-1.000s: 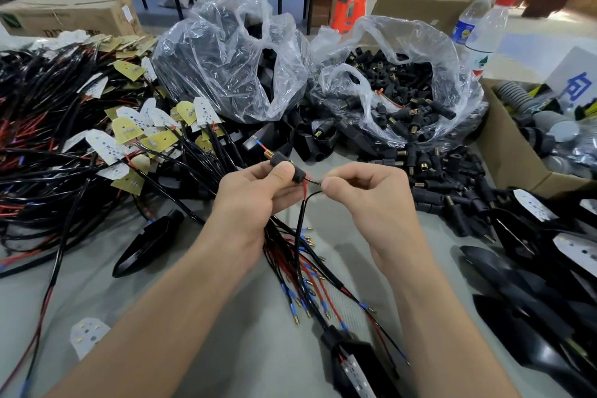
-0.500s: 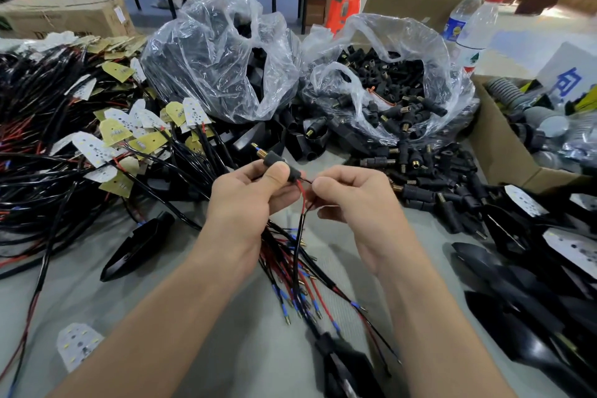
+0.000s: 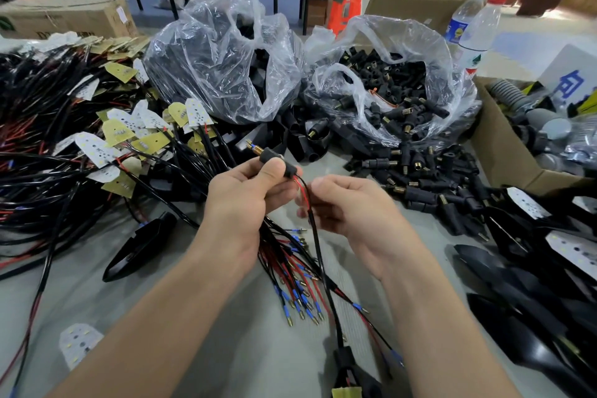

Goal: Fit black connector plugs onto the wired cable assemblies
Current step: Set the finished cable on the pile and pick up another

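Observation:
My left hand (image 3: 247, 195) grips a black connector plug (image 3: 275, 161) between thumb and fingers, and a bundle of red and black wires with blue-sleeved tips (image 3: 298, 291) hangs below that hand. Brass pins stick out of the plug's far end. A black cable with a red wire (image 3: 318, 245) leaves the plug's near end and runs down to a black housing (image 3: 347, 365). My right hand (image 3: 349, 207) is close beside it with curled fingers at the cable just below the plug; the fingertips are blurred.
Two clear plastic bags (image 3: 226, 52) (image 3: 400, 87) of black parts stand behind. Loose black plugs (image 3: 436, 178) lie at the right. A heap of cables with LED boards (image 3: 64, 126) fills the left. A cardboard box (image 3: 504, 152), bottles (image 3: 478, 26) and black housings (image 3: 529, 317) are on the right.
The red wire has gone further into the plug. My right hand has slid a little down the cable and away from the plug.

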Tool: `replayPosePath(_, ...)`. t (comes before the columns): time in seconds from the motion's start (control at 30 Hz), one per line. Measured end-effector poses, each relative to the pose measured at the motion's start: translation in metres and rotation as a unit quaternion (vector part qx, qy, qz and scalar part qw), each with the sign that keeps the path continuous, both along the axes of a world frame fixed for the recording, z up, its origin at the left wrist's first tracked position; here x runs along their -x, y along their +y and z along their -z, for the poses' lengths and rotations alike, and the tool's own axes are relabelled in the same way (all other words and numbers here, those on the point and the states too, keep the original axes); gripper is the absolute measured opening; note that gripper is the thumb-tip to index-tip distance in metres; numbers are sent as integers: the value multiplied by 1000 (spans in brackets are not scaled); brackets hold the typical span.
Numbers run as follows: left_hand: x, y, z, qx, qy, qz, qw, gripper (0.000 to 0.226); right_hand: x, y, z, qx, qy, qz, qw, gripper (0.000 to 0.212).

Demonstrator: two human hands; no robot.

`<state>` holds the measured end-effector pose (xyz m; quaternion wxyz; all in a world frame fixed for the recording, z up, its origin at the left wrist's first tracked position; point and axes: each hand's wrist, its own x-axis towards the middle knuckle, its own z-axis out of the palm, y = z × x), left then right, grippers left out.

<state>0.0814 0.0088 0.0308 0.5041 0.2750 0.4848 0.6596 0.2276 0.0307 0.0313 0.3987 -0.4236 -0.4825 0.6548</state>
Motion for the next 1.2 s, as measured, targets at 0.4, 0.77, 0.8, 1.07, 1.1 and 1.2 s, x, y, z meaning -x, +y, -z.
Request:
replayPosePath(0.4,0,0,1,5,143,-1,990,7,6,-1,5,-74,-10,71,995,10)
replayPosePath(0.77,7,-12,-8,4,546,96,832,15,9,2,6,-128,-85,84,985,21)
replayPosePath(0.8,5,-13,-7,6,574,109,812,16,10,3,7,-173,-130,100,971,18)
replayPosePath(1.07,-14,-16,-8,41,319,246,914,13,4,8,1,-106,10,190,976,16)
replayPosePath(1.1,-15,-16,-9,46,262,263,927,15,1,9,0,-82,32,191,978,22)
replayPosePath(1.2,-14,-20,-15,54,97,335,936,22,-1,7,-2,-41,88,175,980,31)
